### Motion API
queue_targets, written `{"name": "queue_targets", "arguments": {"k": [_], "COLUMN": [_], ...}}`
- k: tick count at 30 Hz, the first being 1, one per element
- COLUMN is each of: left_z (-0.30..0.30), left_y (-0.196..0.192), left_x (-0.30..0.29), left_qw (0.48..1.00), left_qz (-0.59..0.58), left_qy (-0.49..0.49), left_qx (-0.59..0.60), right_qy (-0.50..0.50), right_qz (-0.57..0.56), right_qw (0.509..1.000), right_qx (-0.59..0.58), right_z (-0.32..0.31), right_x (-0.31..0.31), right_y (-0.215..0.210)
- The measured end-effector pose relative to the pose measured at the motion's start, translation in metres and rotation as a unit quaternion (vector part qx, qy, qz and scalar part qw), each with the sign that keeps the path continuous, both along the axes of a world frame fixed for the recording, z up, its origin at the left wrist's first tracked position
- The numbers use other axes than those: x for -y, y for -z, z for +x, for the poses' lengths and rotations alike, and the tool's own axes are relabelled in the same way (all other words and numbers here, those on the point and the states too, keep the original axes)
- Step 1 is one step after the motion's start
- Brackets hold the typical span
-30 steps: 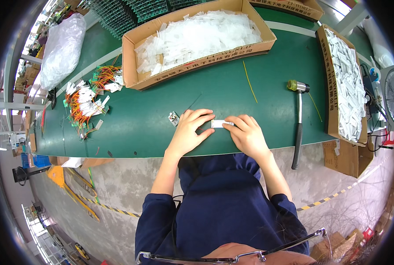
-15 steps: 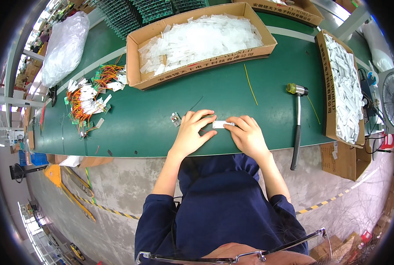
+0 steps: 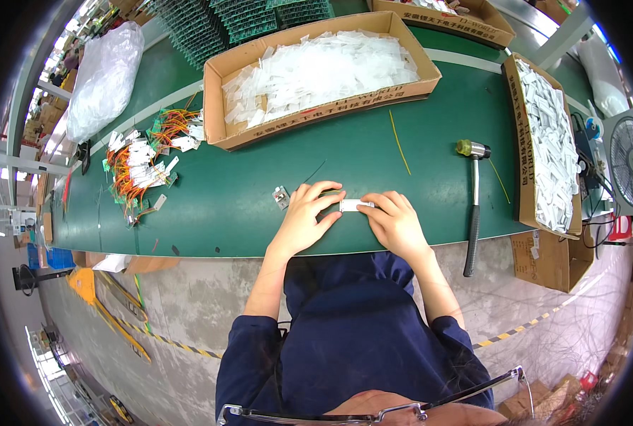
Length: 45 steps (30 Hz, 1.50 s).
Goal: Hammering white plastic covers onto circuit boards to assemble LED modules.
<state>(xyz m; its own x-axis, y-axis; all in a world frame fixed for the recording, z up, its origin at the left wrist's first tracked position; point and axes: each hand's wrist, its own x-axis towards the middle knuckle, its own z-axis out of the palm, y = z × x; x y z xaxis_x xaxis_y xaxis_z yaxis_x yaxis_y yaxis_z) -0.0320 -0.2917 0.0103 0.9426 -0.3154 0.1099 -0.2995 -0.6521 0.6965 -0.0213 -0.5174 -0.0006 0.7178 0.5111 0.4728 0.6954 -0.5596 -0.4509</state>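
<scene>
A small, flat, white rectangular plastic case [image 3: 349, 206] lies at the table's near edge, between my two hands. At its left end, the thumb and fingertips of my left hand [image 3: 304, 219] close around the long sides. My right hand [image 3: 396, 221] pinches its right end, with fingertips covering part of it. What sits inside the case is too small to make out. Just left of my left hand is a small metal-and-white part [image 3: 281, 198]. A thin dark wire [image 3: 316, 170] lies beyond that hand.
Beyond my hands stands a cardboard box [image 3: 316, 117] of clear plastic pieces; another box [image 3: 526, 153] of white cases is at right. A mallet [image 3: 474, 206] overhangs the front edge. Wired boards [image 3: 142, 167] are heaped left. A yellow strip [image 3: 400, 143] lies mid-table.
Both hands stay on the white case, with only slight finger shifts. The right fingertips sit a little farther from its left end. The whole view has shifted slightly.
</scene>
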Motion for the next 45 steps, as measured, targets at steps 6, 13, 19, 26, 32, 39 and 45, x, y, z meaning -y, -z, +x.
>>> {"name": "queue_targets", "arguments": {"k": [6, 13, 19, 26, 32, 39, 45], "left_z": [-0.002, -0.005, -0.005, -0.006, -0.006, -0.007, -0.006], "left_y": [0.001, 0.001, 0.000, 0.002, 0.002, 0.002, 0.006], "left_x": [0.002, 0.004, 0.007, 0.008, 0.007, 0.004, 0.007], "left_qw": [1.000, 0.999, 0.997, 0.997, 0.997, 0.998, 0.997], "left_qz": [-0.002, 0.018, 0.033, 0.022, 0.019, 0.005, -0.012], "left_qy": [-0.018, -0.015, -0.027, -0.031, -0.032, -0.034, -0.028], "left_qx": [0.014, 0.048, 0.057, 0.066, 0.073, 0.054, 0.069], "right_qy": [-0.002, -0.004, 0.000, -0.015, 0.006, 0.138, 0.200], "right_qz": [0.000, 0.001, 0.036, 0.060, 0.111, 0.162, -0.100], "right_qw": [1.000, 1.000, 0.999, 0.993, 0.984, 0.976, 0.973], "right_qx": [-0.002, -0.002, -0.037, -0.105, -0.138, -0.038, -0.057], "right_z": [-0.001, -0.001, 0.002, 0.003, 0.004, 0.105, 0.229], "right_x": [-0.001, -0.001, 0.001, 0.003, 0.001, -0.036, -0.079], "right_y": [-0.001, -0.002, -0.002, -0.003, -0.013, -0.079, -0.056]}}
